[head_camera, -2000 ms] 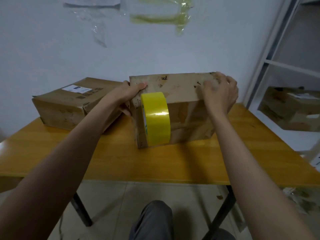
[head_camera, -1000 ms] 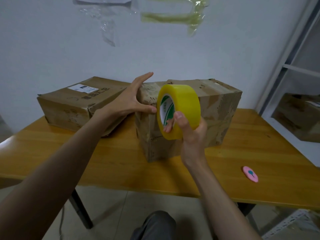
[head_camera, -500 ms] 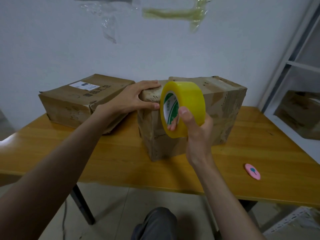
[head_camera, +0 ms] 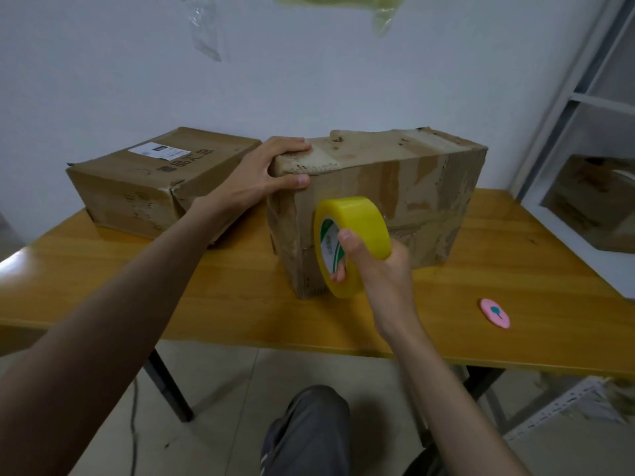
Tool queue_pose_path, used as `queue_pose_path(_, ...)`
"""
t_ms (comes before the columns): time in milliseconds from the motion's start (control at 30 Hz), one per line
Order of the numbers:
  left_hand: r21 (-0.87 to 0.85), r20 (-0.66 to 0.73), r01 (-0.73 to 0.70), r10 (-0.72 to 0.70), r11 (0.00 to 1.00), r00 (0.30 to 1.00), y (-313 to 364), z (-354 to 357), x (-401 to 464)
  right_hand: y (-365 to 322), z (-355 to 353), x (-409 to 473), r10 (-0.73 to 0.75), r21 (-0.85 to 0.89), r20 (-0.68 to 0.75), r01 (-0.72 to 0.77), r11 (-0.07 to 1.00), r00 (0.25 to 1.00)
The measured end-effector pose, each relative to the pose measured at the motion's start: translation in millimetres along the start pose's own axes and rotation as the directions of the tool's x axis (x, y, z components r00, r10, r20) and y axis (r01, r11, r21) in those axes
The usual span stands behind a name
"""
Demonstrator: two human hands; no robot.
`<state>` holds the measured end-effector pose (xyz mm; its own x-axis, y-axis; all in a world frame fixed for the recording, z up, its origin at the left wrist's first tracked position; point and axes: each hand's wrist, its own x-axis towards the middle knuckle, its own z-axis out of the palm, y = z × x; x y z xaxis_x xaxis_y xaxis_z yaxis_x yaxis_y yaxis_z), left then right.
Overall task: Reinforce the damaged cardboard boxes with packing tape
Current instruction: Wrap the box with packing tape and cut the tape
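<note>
The right hand (head_camera: 378, 266) grips the tape roll (head_camera: 350, 245) just right of frame centre, thumb hooked through the core, fingers curled behind the rim; the roll stands on edge against the near face of the worn box (head_camera: 395, 201); the left hand (head_camera: 264, 176) clamps that box's upper left corner, fingers over the top, thumb on the front. The box sits mid-frame on the table (head_camera: 206, 286), its corners crushed and its skin torn in patches; I judge it light but soft at the edges, so the firm flat panels are the place to press, not the frayed flap; the roll looks rigid and slick on its outer wrap, best held through the core as it is now. Count: two boxes on the table, the worn one and a second box (head_camera: 154, 180) at centre left; another carton shows at right on the shelf (head_camera: 584, 108); one roll; one small pink disc (head_camera: 494, 312) at lower right, its purpose unclear.
</note>
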<state>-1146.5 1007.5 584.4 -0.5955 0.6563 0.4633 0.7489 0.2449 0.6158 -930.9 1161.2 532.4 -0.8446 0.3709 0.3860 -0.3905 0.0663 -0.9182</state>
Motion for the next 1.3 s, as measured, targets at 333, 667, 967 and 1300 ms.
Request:
queue_pose_path(333,-0.032,-0.026,0.011,-0.012,0.999,1.0,3.2,1.8,-3.0,-30.7,-6.5,8.1,0.188,-0.064,-0.002,-0.188,0.98,0.982)
queue_pose_path(667,-0.077,-0.079,0.077,-0.083,0.994,0.993,30.4,14.5,-18.4,-29.8,-17.1,-9.9,0.178,-0.06,-0.018,-0.179,0.982,0.984)
queue_pose_path(967,-0.038,-0.184,0.143,-0.147,0.989,0.972,46.7,27.7,-24.7,2.4,-34.0,-33.9,0.292,-0.13,-0.085,-0.301,0.945,0.953)
queue_pose_path(1300,-0.288,-0.257,0.337,-0.412,0.896,0.874,65.0,32.5,-38.0,4.4,-54.1,-66.1,-0.062,-0.048,-0.194,0.054,0.997,0.979)
